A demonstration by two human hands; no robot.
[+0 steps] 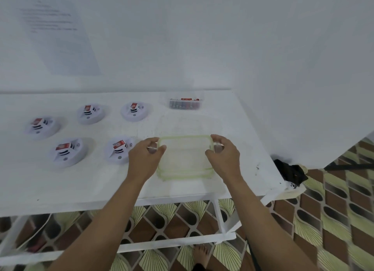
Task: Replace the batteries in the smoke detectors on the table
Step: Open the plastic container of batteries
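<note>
Several white round smoke detectors lie on the white table (60, 188), each with a red battery in its back; the nearest one (119, 150) is just left of my left hand (144, 159). A clear plastic container with a green-rimmed lid (185, 156) stands near the table's front edge. My left hand grips the lid's left clip and my right hand (223, 156) grips the right clip. A clear box of batteries (185, 104) sits at the back of the table.
A printed sheet (58, 36) hangs on the white wall behind the table. The table's right edge (257, 133) is close to the container. A black object (291, 170) lies on a ledge at the right. Patterned floor and a bare foot (200, 256) show below.
</note>
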